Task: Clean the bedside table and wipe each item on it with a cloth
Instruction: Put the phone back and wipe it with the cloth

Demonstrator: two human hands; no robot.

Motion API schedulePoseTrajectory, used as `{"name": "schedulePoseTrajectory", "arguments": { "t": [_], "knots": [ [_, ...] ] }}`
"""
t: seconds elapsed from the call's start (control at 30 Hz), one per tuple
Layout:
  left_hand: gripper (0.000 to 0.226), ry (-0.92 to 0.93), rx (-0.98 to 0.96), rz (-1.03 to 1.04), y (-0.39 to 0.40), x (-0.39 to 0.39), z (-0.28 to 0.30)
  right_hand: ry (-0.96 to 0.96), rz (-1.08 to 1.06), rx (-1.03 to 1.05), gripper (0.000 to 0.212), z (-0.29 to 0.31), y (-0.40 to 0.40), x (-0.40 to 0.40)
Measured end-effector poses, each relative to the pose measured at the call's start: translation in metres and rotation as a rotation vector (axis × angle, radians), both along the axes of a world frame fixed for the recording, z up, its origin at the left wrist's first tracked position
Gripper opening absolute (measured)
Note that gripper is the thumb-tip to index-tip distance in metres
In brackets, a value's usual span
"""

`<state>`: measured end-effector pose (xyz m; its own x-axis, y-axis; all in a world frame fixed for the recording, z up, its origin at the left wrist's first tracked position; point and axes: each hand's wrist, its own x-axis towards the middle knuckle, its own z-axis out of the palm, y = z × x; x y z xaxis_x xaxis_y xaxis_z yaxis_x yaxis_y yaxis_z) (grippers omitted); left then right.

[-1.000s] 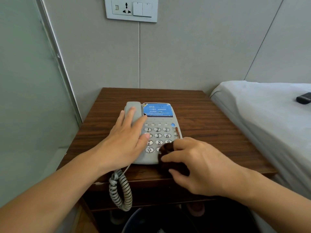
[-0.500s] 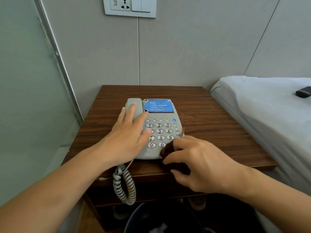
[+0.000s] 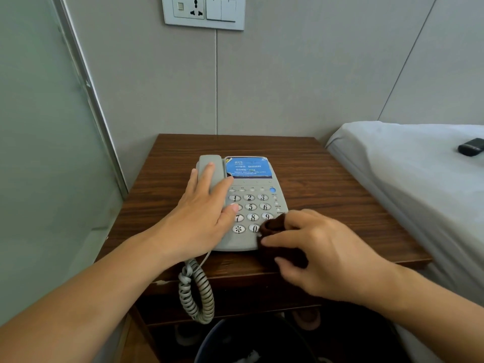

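Telephone [image 3: 251, 203], grey and corded, lies flat on the wooden bedside table [image 3: 327, 184] with its long axis running from the near edge toward the back wall; the blue label [image 3: 248, 167] sits at its far end and the keypad reads upright from the near side. Its handset [image 3: 208, 169] lies along the same axis on the unit's left flank. The left hand [image 3: 201, 218] rests flat on the handset, fingers straight and pointing away, thumb touching the keypad's left column. Just right of that hand, the right hand [image 3: 322, 252] grips a bunched dark brown cloth [image 3: 277, 239], fingers curled round it, pressed against the phone's near right corner beside the 9 and 0 keys. Below the left wrist a coiled cord [image 3: 195, 292] hangs over the table's front edge. Right of the cloth hand lies the bed [image 3: 408, 179], with a small dark object [image 3: 471, 146] on it.
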<state>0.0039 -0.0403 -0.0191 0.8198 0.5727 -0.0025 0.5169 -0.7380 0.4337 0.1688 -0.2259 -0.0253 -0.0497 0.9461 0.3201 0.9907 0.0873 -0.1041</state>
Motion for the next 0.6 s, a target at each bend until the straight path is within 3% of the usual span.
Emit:
{"name": "schedulePoseTrajectory", "arguments": {
  "t": [0.2, 0.33, 0.43, 0.6],
  "knots": [
    [0.063, -0.022, 0.009, 0.006, -0.001, 0.000, -0.002, -0.007, 0.012, 0.036, 0.030, 0.001, 0.005, -0.005],
    [0.063, -0.027, 0.012, 0.018, -0.001, 0.000, -0.003, 0.084, 0.109, 0.003, 0.040, -0.011, 0.011, -0.022],
    [0.063, -0.020, 0.005, 0.026, 0.000, 0.001, -0.004, 0.099, -0.015, -0.018, 0.042, -0.005, -0.001, -0.003],
    [0.063, -0.045, -0.017, 0.026, -0.002, 0.000, -0.004, 0.141, -0.263, -0.096, 0.029, 0.016, -0.011, 0.036]
  ]
}}
